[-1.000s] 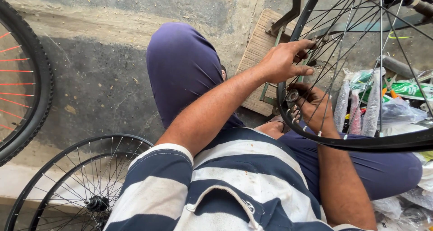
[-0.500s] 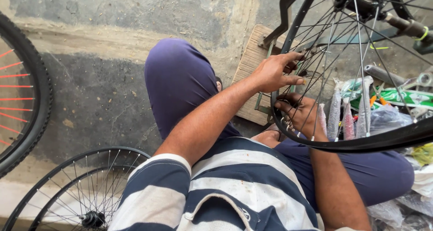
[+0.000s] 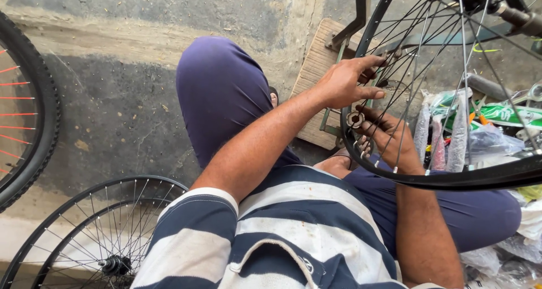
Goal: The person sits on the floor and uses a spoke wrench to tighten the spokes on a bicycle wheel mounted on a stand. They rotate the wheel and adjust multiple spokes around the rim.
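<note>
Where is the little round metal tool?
In the head view, right of the middle, the little round metal tool sits on the black wheel rim, pinched by the right hand, just below the left hand.

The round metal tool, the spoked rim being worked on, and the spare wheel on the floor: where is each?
Round metal tool [image 3: 355,119]: head view, on its ring-shaped face, beside the right hand's fingers.
Spoked rim [image 3: 451,180]: head view, on its black lower edge.
Spare wheel [image 3: 116,264]: head view, on its hub.
</note>
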